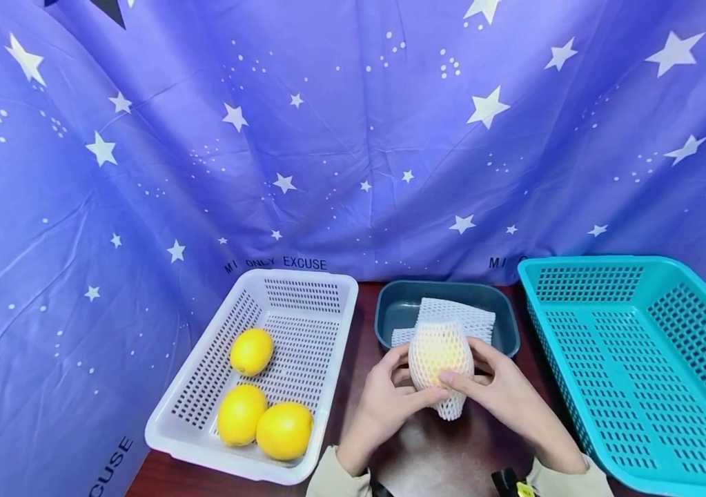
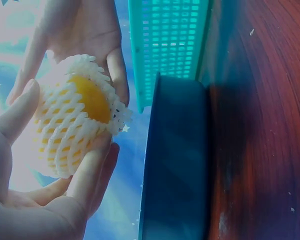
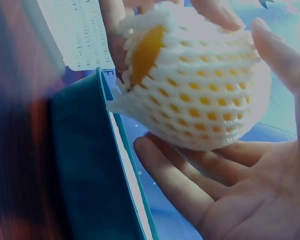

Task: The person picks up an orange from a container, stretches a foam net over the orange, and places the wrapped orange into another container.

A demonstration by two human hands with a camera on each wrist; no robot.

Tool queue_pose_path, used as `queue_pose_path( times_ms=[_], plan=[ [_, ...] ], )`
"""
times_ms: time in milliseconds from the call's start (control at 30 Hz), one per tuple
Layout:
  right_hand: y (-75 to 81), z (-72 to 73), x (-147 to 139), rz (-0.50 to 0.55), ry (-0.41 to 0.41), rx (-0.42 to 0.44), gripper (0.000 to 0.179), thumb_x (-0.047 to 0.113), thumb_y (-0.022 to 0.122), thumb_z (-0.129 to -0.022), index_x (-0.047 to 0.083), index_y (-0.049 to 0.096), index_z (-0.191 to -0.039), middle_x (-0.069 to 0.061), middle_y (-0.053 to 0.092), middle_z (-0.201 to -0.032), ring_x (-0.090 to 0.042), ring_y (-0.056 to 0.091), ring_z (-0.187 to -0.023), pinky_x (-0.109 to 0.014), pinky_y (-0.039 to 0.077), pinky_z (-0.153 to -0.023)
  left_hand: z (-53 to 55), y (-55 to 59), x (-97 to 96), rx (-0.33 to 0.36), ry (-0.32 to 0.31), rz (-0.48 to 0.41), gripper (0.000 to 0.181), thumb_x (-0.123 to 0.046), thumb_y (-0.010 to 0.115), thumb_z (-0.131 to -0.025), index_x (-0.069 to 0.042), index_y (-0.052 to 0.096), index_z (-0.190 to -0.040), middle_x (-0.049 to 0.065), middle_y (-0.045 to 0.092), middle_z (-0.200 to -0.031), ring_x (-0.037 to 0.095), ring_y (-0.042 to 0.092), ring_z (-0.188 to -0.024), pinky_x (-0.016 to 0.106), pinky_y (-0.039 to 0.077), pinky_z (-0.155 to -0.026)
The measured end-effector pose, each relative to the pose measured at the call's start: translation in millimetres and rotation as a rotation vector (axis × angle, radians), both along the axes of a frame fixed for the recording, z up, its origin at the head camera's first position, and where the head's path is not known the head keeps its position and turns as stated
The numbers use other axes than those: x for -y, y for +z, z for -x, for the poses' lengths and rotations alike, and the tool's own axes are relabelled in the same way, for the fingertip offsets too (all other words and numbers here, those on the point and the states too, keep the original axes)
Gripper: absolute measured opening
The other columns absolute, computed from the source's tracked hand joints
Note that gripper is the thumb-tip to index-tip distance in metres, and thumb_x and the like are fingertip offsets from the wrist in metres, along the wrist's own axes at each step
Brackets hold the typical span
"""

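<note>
A yellow fruit (image 2: 92, 100) sits inside a white foam net sleeve (image 1: 442, 359), held up between both hands over the table in front of the dark bin. My left hand (image 1: 384, 400) grips it from the left, thumb across the near side. From the right, my right hand (image 1: 508, 393) holds the same sleeved fruit, its thumb also on the near side. Yellow shows through the mesh, and a bare patch of fruit (image 3: 147, 55) appears at the net's open end in both wrist views. The net's narrow tail hangs toward me in the head view.
At left, a white basket (image 1: 343, 331) holds three yellow fruits (image 1: 284, 431). Behind the hands, a dark blue bin (image 1: 388, 307) contains flat white foam nets (image 1: 458, 314). A teal basket (image 1: 626, 386) stands at right. A starry blue curtain (image 1: 328, 138) hangs behind the table.
</note>
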State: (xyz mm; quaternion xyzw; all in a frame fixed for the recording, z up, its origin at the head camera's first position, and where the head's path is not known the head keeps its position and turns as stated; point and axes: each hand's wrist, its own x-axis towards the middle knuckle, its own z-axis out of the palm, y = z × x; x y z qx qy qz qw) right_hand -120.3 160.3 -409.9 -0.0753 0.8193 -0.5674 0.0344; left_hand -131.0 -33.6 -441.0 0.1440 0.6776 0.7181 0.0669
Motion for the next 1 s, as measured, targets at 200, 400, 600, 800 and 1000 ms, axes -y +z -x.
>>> queue_pose_path(
  times_ms=[200, 400, 600, 800, 1000],
  plan=[
    [0.7, -2.4, 2.1, 0.019, -0.041, -0.002, 0.063, 0.027, 0.073, -0.091, 0.004, 0.044, -0.143, -0.016, 0.06, -0.127, -0.011, 0.064, -0.102, -0.024, 0.056, -0.079, -1.1, 0.5, -5.3, 0.012, -0.005, -0.022, 0.068, -0.002, 0.085, -0.074, -0.004, 0.054, -0.135, 0.008, 0.067, -0.114, 0.009, 0.069, -0.092, 0.026, 0.058, -0.077],
    [4.5, -2.2, 1.3, -0.03, -0.089, -0.037, 0.063, 0.029, 0.074, -0.09, 0.004, 0.046, -0.141, -0.017, 0.063, -0.125, -0.008, 0.064, -0.099, -0.022, 0.056, -0.075, 0.7, 1.8, -9.4, -0.006, -0.012, -0.035, 0.066, -0.002, 0.084, -0.075, -0.004, 0.054, -0.134, 0.008, 0.066, -0.114, 0.009, 0.069, -0.091, 0.025, 0.058, -0.076],
    [9.8, -4.8, -0.2, -0.124, -0.129, -0.092, 0.065, 0.03, 0.075, -0.089, 0.004, 0.047, -0.14, -0.017, 0.064, -0.122, -0.007, 0.063, -0.096, -0.022, 0.057, -0.07, 1.4, 5.5, -13.9, -0.001, -0.045, -0.073, 0.066, 0.0, 0.083, -0.076, -0.002, 0.053, -0.134, 0.007, 0.064, -0.115, 0.009, 0.069, -0.093, 0.026, 0.058, -0.077],
    [12.2, -5.5, -1.2, -0.186, -0.148, -0.115, 0.067, 0.033, 0.076, -0.088, 0.004, 0.047, -0.14, -0.018, 0.065, -0.122, -0.012, 0.064, -0.094, -0.023, 0.056, -0.067, 1.4, 7.9, -15.0, 0.011, -0.052, -0.078, 0.067, 0.001, 0.082, -0.075, -0.001, 0.052, -0.134, 0.007, 0.065, -0.115, 0.008, 0.069, -0.091, 0.025, 0.058, -0.077],
    [14.2, -7.2, -5.8, -0.229, -0.18, -0.127, 0.063, 0.036, 0.075, -0.088, 0.006, 0.05, -0.137, -0.015, 0.066, -0.118, -0.008, 0.062, -0.093, -0.022, 0.056, -0.07, 2.8, 6.2, -21.1, -0.011, -0.062, -0.072, 0.065, -0.001, 0.082, -0.076, -0.004, 0.053, -0.134, 0.005, 0.066, -0.117, 0.008, 0.069, -0.091, 0.025, 0.058, -0.078]
  ],
)
